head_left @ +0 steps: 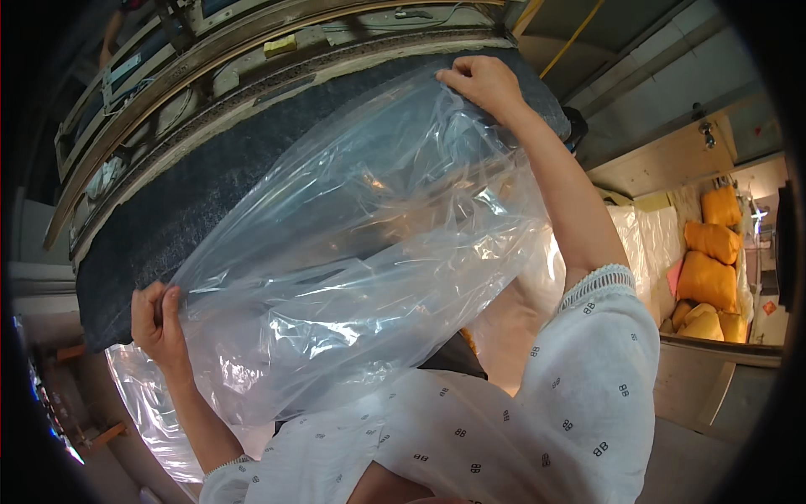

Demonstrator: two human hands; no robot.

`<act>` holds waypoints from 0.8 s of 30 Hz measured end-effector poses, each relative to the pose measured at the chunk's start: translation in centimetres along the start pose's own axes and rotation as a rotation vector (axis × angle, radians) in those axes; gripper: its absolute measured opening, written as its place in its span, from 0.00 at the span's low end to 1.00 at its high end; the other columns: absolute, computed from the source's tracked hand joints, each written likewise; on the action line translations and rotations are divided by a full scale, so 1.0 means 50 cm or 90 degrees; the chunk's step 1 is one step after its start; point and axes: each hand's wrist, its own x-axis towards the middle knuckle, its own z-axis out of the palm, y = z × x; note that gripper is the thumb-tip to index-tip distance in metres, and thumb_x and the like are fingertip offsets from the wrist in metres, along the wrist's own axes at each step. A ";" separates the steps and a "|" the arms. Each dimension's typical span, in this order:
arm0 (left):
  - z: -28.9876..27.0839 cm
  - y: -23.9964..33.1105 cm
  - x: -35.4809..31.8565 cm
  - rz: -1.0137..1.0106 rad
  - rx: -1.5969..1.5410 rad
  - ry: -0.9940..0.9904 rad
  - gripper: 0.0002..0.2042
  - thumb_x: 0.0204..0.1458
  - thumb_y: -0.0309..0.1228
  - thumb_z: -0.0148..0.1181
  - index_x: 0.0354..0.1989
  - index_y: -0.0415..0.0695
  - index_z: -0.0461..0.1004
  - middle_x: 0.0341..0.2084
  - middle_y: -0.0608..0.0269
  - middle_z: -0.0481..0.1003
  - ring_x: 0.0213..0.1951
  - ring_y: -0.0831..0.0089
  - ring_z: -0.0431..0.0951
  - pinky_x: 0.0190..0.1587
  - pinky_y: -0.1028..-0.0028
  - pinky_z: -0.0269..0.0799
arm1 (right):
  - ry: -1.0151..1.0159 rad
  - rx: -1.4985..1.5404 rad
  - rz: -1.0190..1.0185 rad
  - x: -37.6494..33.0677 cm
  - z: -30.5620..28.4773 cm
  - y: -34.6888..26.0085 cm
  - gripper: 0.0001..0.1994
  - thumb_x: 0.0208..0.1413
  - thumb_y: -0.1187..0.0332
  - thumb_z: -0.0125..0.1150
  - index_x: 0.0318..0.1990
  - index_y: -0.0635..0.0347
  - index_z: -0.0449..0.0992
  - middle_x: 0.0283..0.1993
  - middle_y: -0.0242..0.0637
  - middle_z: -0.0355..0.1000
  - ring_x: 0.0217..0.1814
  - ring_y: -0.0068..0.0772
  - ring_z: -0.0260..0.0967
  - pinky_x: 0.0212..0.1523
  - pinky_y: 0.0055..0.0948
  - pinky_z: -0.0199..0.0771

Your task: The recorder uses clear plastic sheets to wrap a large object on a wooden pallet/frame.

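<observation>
Clear plastic bag [353, 252], thin and glossy, crinkled all over and catching bright glints; under it a dark grey felt-like panel [193, 193], matt and fuzzy, on a worn wooden frame [210, 59]; white sleeves [579, 378] are soft matt cloth; the orange sacks [709, 277] look like matt fabric

I had just one view, the head camera, worn on the head and tilted down and forward over my own raised forearms. It sat very near the clear plastic bag [353, 252], which filled the middle. The fisheye bent straight edges toward the rim, and dark corners ringed the picture.
</observation>
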 end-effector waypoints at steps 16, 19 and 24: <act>-0.075 -0.105 -0.195 -0.302 -0.040 0.046 0.05 0.51 0.27 0.56 0.28 0.37 0.72 0.24 0.69 0.65 0.30 0.79 0.64 0.35 0.81 0.59 | -0.278 0.459 -0.087 0.046 0.044 -0.050 0.07 0.47 0.67 0.63 0.31 0.61 0.75 0.25 0.23 0.67 0.28 0.14 0.61 0.31 0.17 0.62; -0.081 -0.121 -0.173 -0.376 -0.176 0.137 0.06 0.54 0.30 0.53 0.30 0.40 0.72 0.26 0.71 0.66 0.32 0.80 0.66 0.40 0.81 0.60 | -0.250 0.510 -0.080 0.017 -0.003 -0.070 0.08 0.50 0.65 0.61 0.33 0.59 0.74 0.29 0.24 0.69 0.33 0.14 0.63 0.37 0.16 0.62; -0.105 -0.101 -0.052 -0.341 -0.425 0.379 0.05 0.57 0.32 0.50 0.36 0.46 0.70 0.28 0.71 0.69 0.33 0.81 0.68 0.42 0.81 0.62 | 0.013 0.729 -0.130 0.007 -0.035 -0.156 0.07 0.54 0.65 0.56 0.36 0.58 0.69 0.32 0.26 0.70 0.36 0.16 0.64 0.38 0.18 0.61</act>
